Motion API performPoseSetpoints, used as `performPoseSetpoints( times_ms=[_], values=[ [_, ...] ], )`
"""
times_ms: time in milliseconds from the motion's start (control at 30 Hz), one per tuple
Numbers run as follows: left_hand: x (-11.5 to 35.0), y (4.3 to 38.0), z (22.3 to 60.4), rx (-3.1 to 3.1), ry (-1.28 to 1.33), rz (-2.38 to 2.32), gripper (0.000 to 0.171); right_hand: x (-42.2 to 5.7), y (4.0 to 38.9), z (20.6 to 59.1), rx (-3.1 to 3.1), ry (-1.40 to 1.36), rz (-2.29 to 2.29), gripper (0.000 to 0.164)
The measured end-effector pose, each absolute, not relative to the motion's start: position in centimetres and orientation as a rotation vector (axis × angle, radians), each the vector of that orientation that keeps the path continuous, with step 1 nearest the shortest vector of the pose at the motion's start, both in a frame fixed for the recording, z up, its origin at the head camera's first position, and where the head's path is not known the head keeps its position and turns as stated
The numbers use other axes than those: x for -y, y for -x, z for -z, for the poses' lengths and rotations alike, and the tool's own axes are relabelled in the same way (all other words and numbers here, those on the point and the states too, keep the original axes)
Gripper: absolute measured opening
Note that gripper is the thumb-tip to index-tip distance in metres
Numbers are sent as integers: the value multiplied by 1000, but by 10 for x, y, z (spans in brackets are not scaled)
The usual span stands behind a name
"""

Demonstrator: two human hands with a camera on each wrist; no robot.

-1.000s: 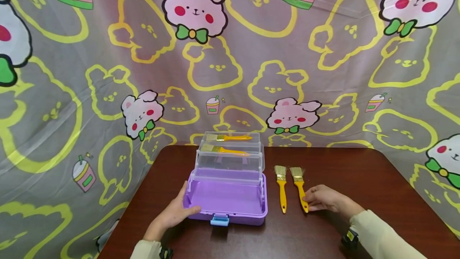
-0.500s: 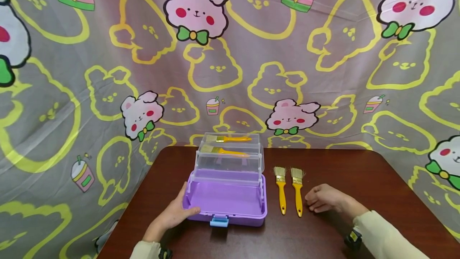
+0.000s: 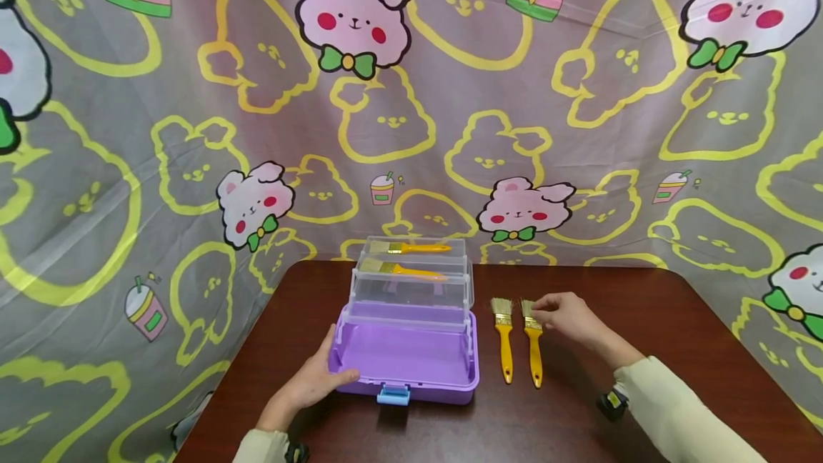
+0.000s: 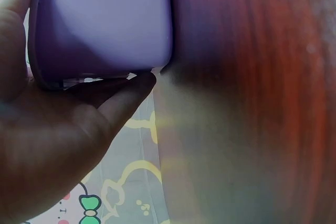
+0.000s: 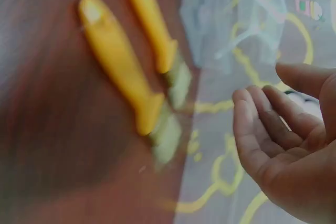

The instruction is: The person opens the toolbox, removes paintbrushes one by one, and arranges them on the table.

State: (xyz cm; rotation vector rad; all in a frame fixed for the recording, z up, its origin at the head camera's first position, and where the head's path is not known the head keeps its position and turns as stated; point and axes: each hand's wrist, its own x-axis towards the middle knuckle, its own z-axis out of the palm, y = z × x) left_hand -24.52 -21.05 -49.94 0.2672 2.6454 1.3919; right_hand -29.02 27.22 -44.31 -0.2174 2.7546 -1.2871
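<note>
Two brushes (image 3: pixel 504 338) lie near-parallel, bristles (image 3: pixel 501 308) pointing away.

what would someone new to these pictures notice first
Most likely the grey cloth backdrop with cartoon rabbits and yellow outlines, filling the top of the head view. Next, the open purple plastic toolbox on the dark brown table, the left hand gripping its side and two yellow-handled paintbrushes in its clear plastic trays. To the toolbox's right lie two more yellow-handled brushes, the right hand near the outer one's bristle end.
</note>
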Motion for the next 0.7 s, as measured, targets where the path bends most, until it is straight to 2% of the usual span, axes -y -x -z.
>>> performPoseSetpoints(
  times_ms=[333,700],
  values=[
    [210,243,495,-2654,-281,-1395,108,-215,310,409,-2928,398,1212,27],
    [210,244,496,-2646,-295,-1388,108,-169,331,395,-2936,584,1285,30]
  ],
)
